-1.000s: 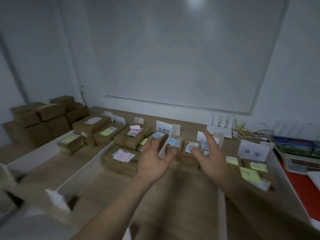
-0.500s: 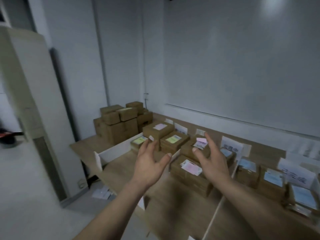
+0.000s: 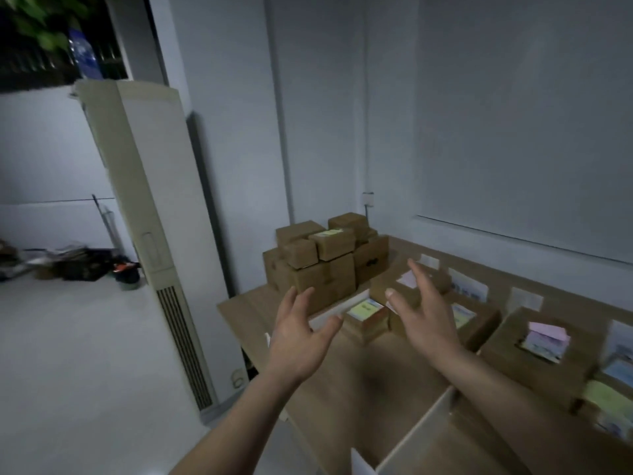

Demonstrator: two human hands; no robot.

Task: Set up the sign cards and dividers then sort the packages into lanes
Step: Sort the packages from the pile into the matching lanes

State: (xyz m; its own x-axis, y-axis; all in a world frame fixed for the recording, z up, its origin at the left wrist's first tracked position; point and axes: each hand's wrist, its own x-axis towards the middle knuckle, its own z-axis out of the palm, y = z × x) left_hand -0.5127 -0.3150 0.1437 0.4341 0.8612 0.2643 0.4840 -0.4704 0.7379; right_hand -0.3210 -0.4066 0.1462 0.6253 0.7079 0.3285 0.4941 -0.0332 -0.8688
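A stack of brown cardboard packages (image 3: pixel 325 262) stands at the far left corner of the wooden table (image 3: pixel 346 399). My left hand (image 3: pixel 298 334) and my right hand (image 3: pixel 426 320) are held out in front of it, fingers spread, palms facing each other, holding nothing. Between the hands lies a small package with a yellow label (image 3: pixel 364 311), behind a white divider (image 3: pixel 342 308). More labelled packages (image 3: pixel 544 351) sit in lanes to the right. White sign cards (image 3: pixel 469 289) stand along the back edge. Another white divider (image 3: pixel 418 433) runs near the front.
A tall cream floor-standing air conditioner (image 3: pixel 150 228) stands left of the table. Dark clutter (image 3: pixel 78 264) lies on the floor at far left. A grey wall with a whiteboard (image 3: pixel 527 132) backs the table. The table's left edge drops to open grey floor.
The view has swung left, from the middle lanes to the stack at the table's left corner. Both hands stay raised and spread, moving left along with it.
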